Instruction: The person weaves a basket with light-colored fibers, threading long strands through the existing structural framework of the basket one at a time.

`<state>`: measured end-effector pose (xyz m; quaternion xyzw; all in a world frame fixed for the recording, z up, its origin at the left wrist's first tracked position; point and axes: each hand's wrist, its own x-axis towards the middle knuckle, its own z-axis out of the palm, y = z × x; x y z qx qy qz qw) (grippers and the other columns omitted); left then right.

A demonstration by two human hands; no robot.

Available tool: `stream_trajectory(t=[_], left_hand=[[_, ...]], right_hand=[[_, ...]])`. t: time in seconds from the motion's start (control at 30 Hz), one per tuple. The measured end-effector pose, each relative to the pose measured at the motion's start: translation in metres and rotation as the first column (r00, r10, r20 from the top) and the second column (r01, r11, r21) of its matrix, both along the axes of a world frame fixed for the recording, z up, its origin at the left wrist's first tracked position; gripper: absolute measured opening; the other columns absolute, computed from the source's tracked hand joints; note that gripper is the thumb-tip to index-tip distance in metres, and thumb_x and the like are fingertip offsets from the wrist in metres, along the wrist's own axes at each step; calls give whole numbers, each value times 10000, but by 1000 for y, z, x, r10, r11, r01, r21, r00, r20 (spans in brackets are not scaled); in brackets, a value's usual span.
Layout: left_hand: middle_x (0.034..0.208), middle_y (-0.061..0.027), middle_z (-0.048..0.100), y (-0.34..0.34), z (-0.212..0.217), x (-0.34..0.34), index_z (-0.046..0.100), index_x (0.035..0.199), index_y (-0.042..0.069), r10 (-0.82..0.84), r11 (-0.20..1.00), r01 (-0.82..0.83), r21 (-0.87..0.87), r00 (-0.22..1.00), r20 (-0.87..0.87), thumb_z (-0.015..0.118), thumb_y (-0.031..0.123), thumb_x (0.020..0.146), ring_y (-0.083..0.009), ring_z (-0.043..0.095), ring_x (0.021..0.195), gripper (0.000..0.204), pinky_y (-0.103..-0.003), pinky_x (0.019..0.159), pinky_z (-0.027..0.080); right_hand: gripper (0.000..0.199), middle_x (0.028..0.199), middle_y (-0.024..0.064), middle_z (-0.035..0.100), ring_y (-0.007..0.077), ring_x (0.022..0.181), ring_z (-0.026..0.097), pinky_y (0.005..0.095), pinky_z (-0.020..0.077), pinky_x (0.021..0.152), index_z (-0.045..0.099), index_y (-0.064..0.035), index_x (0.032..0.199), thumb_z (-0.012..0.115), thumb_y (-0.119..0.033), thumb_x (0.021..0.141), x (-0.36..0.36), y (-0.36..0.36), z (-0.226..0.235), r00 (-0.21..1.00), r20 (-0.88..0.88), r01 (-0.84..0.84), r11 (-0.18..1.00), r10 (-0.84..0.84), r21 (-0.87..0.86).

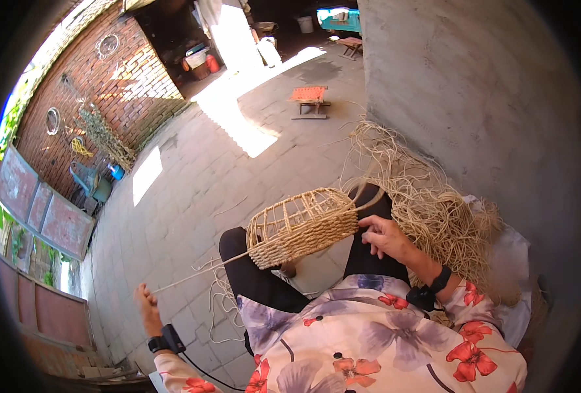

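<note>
While the half-woven, pale straw-coloured basket point(303, 226) lies on its side across the person's lap, on black trousers point(257, 278), the right hand point(383, 236) rests against its open rim end, fingers curled around the loose stakes there in a closed grip. From the basket's lower left corner, 1 long pale weaving strand point(199, 274) runs out taut to the left hand point(146, 302), which is stretched far out to the side, well apart from the basket, and pinches the strand's end (just how the fingers close cannot be told at this size). The woven part forms a dense band along the lower side, while the upper side is an open frame of bare ribs. More loose strands point(221, 308) hang and curl down beside the left knee onto the grey paved floor point(185, 190). A big tangled heap of the same pale fibre point(434, 209) sits just beside the right arm, against the grey plastered wall point(473, 92). Both wrists carry black bands, and the blouse is floral. Farther off on the paving stands a small wooden stool with an orange woven seat point(308, 98), and a red brick wall point(107, 92) closes the left side.
</note>
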<state>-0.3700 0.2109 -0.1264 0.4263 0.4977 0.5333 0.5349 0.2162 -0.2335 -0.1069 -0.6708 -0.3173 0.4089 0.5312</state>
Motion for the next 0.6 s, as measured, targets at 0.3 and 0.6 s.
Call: stream_trajectory(t=[0.3, 0.6], left_hand=[[1046, -123, 685, -84, 24, 166, 656, 1199, 83, -65, 952, 285, 110, 542, -838, 720, 233, 847, -192, 651, 698, 388, -308, 442, 524], [891, -147, 690, -225, 83, 338, 673, 1007, 38, -266, 470, 808, 354, 513, -816, 725, 90, 830, -235, 679, 770, 192, -327, 683, 515]], right_hand=[[291, 945, 43, 606, 120, 852, 619, 245, 510, 744, 662, -84, 1138, 689, -19, 856, -8, 49, 3, 938, 289, 52, 904, -189, 425], [258, 924, 104, 587, 271, 851, 620, 330, 502, 768, 625, -30, 1026, 682, 57, 789, -3, 61, 28, 715, 692, -277, 870, -96, 407]])
